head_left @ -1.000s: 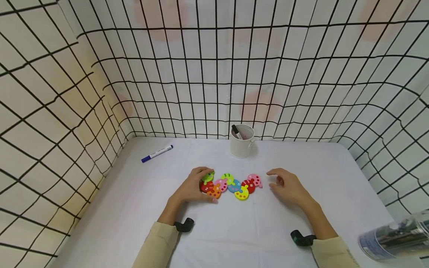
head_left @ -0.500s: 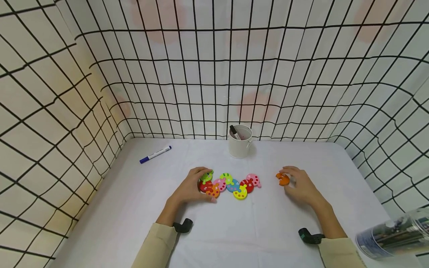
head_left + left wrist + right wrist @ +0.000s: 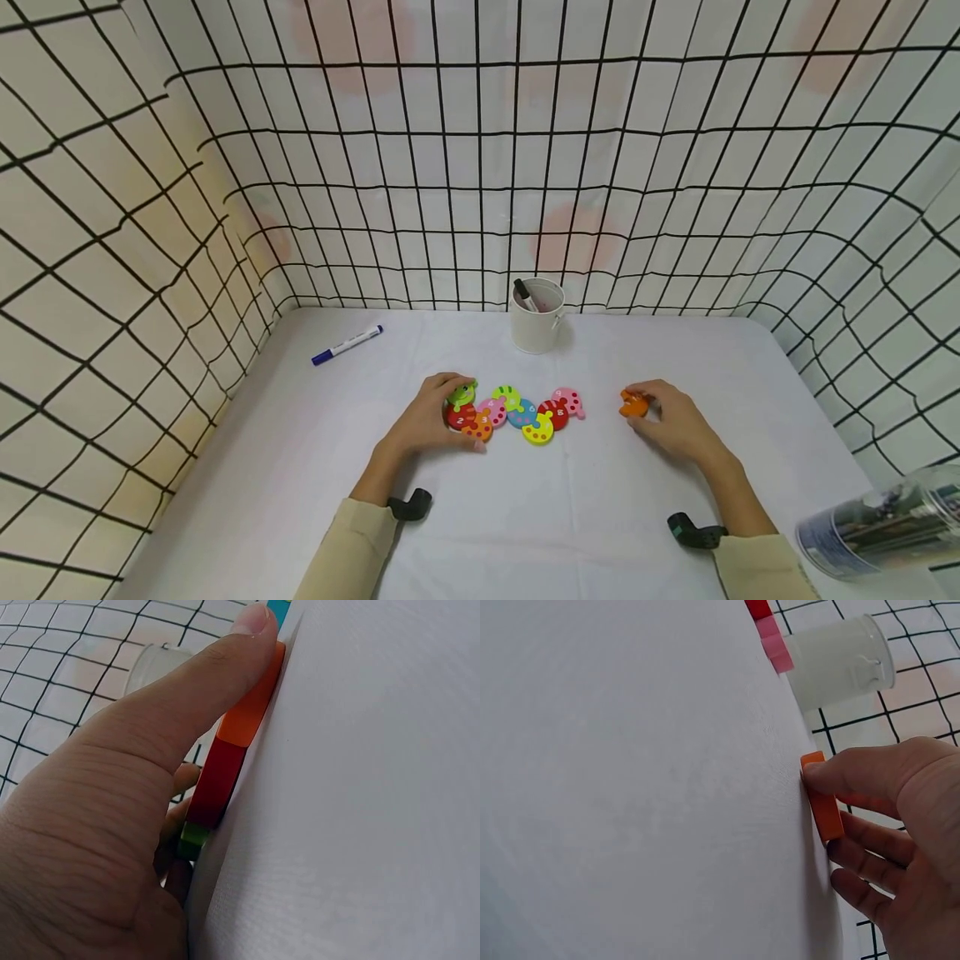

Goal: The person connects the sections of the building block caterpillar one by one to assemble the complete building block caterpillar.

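Observation:
A caterpillar number puzzle [image 3: 522,413] lies flat on the white table, its numbered round pieces joined in a wavy row from a green head [image 3: 463,395] to a pink piece [image 3: 567,402] on the right. My left hand [image 3: 423,421] holds the head end, fingers at the green piece and thumb along the near side. Its wrist view shows the edges of a red piece [image 3: 215,784] and an orange piece [image 3: 251,712] beside the thumb. Right of the row, apart from it, my right hand [image 3: 675,421] pinches a loose orange puzzle piece [image 3: 826,814] standing on edge at the table surface.
Behind the puzzle stands a white bucket [image 3: 536,332] with a black-capped marker [image 3: 525,295] in it. A blue-capped marker [image 3: 347,345] lies at the back left. At the right edge is a clear jar [image 3: 873,525]. Black grid lines cover the cloth walls [image 3: 480,167] around the table.
My right hand has moved right, away from the puzzle's pink end. The orange piece, not visible at first, has come into view between its fingers and turned slightly. My left hand stays put.

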A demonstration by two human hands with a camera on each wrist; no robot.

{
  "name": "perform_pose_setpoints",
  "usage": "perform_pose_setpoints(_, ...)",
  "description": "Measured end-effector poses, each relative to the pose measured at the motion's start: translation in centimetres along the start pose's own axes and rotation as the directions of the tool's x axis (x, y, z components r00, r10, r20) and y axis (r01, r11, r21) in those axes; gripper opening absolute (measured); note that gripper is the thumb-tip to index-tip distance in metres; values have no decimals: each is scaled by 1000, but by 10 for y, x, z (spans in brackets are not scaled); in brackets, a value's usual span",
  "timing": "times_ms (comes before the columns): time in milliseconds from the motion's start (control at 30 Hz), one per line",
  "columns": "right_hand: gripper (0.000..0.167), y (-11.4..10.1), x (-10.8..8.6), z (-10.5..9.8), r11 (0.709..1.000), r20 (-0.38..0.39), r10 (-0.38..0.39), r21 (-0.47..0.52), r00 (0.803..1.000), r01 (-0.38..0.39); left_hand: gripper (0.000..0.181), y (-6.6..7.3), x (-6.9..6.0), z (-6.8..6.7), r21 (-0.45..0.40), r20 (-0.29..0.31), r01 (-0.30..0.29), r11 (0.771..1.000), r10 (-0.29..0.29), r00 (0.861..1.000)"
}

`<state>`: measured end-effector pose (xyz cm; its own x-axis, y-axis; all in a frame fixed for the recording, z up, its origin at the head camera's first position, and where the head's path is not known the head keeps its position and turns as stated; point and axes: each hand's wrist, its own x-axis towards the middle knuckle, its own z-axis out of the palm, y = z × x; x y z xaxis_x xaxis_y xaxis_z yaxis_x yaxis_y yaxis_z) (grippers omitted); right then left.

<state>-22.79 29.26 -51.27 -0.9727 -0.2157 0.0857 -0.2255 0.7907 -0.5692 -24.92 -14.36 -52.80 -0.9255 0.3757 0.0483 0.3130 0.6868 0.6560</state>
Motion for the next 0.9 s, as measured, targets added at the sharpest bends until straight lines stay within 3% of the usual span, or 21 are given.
perform_pose_setpoints(233, 46, -9, -5, -1, 999, -50, 42, 24, 998, -41, 104, 1, -1, -1, -3, 16, -2, 1000, 2, 1000)
perform_pose_setpoints(533, 52, -23, -8, 4, 994, -77, 104, 39, 992, -101, 104, -2, -2, -8, -16, 51, -64, 998, 65, 997)
perform_pose_setpoints(900, 49, -45, -1, 22, 995, -50, 86, 48, 995, -84, 106, -4, 0, -6, -23, 36, -22, 1000, 23, 999)
